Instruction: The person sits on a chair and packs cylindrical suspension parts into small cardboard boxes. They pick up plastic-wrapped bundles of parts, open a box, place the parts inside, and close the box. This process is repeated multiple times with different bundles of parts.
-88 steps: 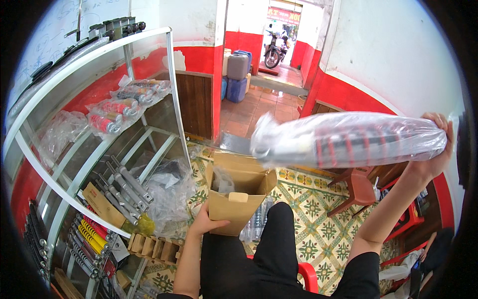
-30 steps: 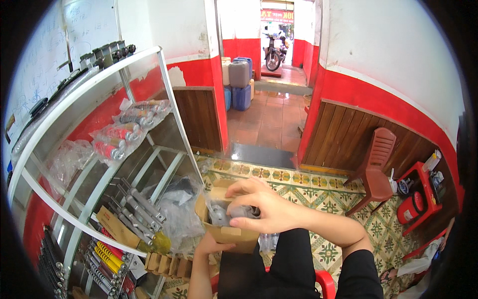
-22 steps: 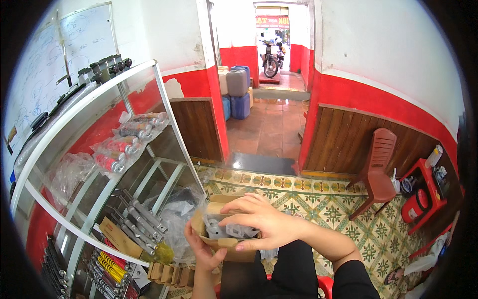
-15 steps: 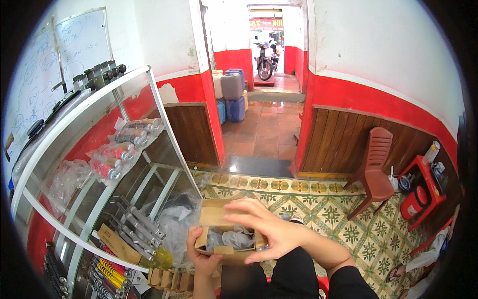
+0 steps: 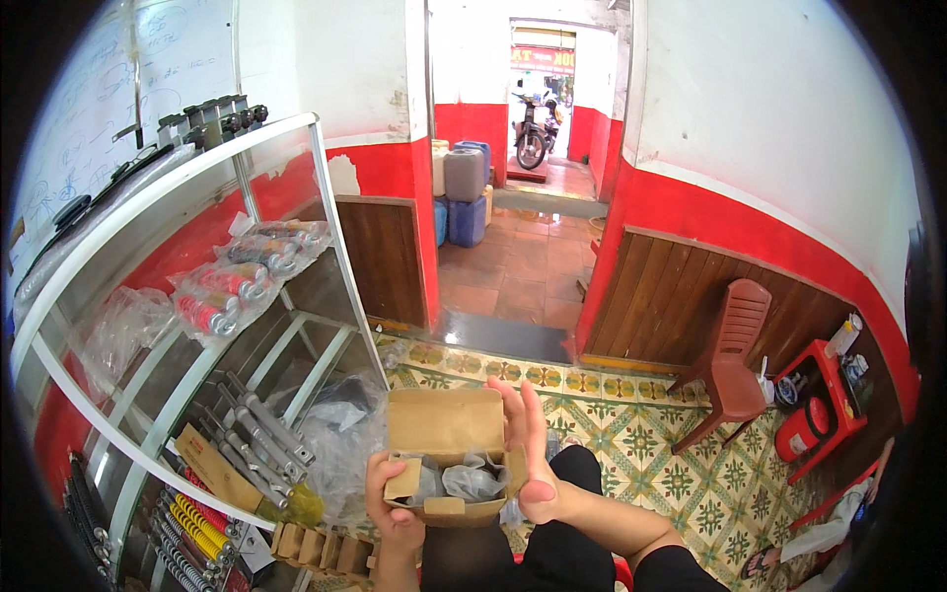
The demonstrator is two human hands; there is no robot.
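Note:
An opened cardboard box [image 5: 458,507] is held above my lap, its lid [image 5: 445,420] standing up at the far side. Inside it lie grey parts wrapped in clear plastic [image 5: 474,481]; their kind cannot be made out. My left hand [image 5: 397,503] grips the box's left end, thumb at the front and fingers by the left flap. At the right end, my right hand [image 5: 536,474] rests its palm side against the box and flap, fingers stretched upward and apart from the lid.
To the left stands a white-framed glass shelf [image 5: 330,247] with bagged shock absorbers [image 5: 222,293], grey fork tubes [image 5: 258,434] and coloured springs [image 5: 197,523]. Small cardboard boxes [image 5: 321,551] sit beside my left forearm. A brown plastic chair [image 5: 732,360] and red table [image 5: 824,380] stand at right.
My right hand has moved from over the box down to its right side, fingers now pointing up. The lid is fully visible. The whole view has shifted slightly.

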